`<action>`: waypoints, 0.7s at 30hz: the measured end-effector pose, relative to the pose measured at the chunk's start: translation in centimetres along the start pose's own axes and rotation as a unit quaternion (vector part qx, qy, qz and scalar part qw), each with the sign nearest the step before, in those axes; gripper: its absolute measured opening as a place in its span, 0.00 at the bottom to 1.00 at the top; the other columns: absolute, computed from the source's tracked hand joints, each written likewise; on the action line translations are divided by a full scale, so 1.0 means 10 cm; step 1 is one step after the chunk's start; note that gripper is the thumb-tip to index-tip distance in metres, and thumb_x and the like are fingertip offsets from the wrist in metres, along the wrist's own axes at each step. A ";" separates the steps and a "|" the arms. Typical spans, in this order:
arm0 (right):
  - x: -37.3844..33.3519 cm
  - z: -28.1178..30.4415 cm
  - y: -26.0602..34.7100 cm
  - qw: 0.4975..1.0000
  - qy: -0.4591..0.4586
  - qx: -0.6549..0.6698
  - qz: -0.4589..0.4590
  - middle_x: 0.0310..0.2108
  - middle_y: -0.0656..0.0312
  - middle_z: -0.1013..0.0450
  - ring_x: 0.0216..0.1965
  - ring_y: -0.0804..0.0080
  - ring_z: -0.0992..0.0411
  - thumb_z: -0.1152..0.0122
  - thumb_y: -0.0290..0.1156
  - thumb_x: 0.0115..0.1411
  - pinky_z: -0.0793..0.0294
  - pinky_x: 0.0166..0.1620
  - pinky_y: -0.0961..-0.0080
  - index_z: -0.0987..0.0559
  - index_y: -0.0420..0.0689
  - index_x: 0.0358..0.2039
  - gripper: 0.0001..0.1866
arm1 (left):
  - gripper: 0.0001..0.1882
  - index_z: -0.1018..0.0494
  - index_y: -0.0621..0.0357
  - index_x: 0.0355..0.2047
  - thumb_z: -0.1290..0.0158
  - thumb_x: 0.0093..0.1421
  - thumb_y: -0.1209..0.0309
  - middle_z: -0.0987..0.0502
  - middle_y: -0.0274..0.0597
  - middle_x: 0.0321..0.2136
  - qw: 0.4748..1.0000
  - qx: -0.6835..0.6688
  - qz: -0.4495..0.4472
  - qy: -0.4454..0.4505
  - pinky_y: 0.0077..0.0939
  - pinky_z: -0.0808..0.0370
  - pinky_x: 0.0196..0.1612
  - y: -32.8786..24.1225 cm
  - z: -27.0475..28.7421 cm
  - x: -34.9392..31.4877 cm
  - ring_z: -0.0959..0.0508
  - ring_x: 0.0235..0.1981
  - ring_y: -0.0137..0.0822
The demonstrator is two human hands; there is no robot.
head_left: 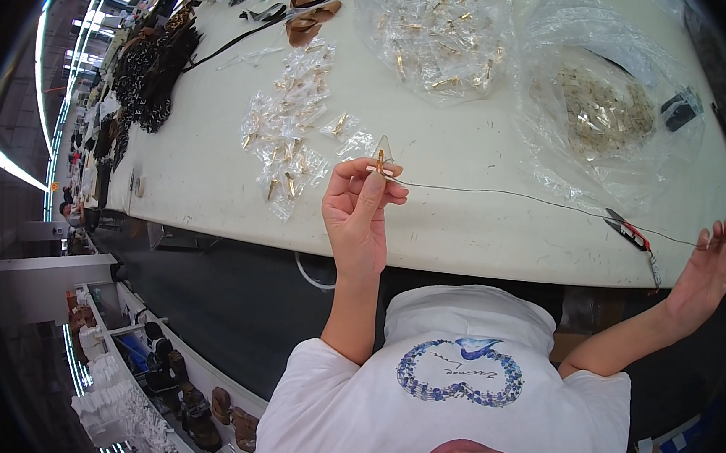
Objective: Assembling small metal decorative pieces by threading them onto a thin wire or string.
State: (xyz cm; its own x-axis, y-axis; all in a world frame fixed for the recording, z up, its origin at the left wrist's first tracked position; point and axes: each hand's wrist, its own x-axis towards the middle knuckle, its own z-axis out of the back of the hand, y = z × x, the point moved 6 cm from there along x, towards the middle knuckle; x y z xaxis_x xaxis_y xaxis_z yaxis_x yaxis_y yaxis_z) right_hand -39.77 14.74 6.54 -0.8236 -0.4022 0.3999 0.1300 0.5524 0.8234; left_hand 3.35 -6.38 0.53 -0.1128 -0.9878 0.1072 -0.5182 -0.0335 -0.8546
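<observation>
My left hand [359, 205] is raised above the near part of the table, thumb and fingers pinching a small gold-coloured metal fitting [380, 162]. A clear pointed piece, like plastic, sticks up above the fingertips. From that fitting a thin dark thread [508, 193] runs to the right, nearly straight. Its far end reaches the fingers of my right hand [708, 263], held out at the table's right edge, which grip it. Below the thread, close to my right hand, lies a pair of thread snips [629, 232] with red on the handles.
Small clear bags with gold fittings [289, 141] lie in a loose pile left of centre. Larger plastic bags of gold pieces [443, 38] and of fine beige pieces [598, 108] rest farther back. Dark straps [151, 69] heap at the left edge of the white table [214, 182].
</observation>
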 end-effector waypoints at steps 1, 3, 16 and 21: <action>-0.06 -0.13 -0.15 0.996 0.073 0.026 -0.037 0.47 0.55 0.32 0.46 0.72 0.34 0.51 0.22 0.67 0.35 0.47 0.73 0.26 0.34 0.47 0.11 | 0.09 0.29 0.62 0.46 0.49 0.67 0.78 0.20 0.51 0.39 1.000 -0.017 0.009 0.013 0.21 0.20 0.37 0.02 -0.03 -0.01 0.18 0.31 0.31; -0.36 -0.73 -0.35 0.965 0.244 0.036 -0.084 0.39 0.58 0.31 0.40 0.76 0.33 0.49 0.22 0.65 0.32 0.43 0.77 0.24 0.34 0.41 0.08 | 0.09 0.29 0.62 0.47 0.48 0.67 0.78 0.20 0.51 0.39 0.998 -0.034 0.028 0.036 0.21 0.21 0.37 0.10 -0.13 -0.02 0.19 0.30 0.31; -1.68 -2.22 -0.73 0.814 0.359 0.184 -0.418 0.32 0.64 0.32 0.32 0.84 0.29 0.43 0.18 0.62 0.19 0.37 0.81 0.36 0.40 0.46 0.14 | 0.06 0.29 0.63 0.41 0.45 0.65 0.78 0.19 0.52 0.37 0.995 0.030 0.030 0.093 0.22 0.23 0.35 0.13 -0.42 -0.18 0.21 0.28 0.31; -1.72 -2.23 -0.71 0.813 0.356 0.203 -0.414 0.33 0.63 0.32 0.31 0.84 0.29 0.44 0.19 0.64 0.20 0.37 0.81 0.37 0.41 0.45 0.14 | 0.06 0.29 0.64 0.41 0.46 0.65 0.78 0.19 0.52 0.37 0.994 0.038 0.033 0.093 0.21 0.24 0.33 0.19 -0.41 -0.19 0.22 0.27 0.29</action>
State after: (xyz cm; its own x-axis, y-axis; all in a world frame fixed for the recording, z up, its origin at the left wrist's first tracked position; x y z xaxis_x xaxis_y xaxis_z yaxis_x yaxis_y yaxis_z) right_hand -14.26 1.46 2.76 0.0114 -0.9996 0.0273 -0.6183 0.0145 0.7858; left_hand -0.86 -3.95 0.81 -0.3033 -0.9433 0.1348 -0.4387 0.0126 -0.8985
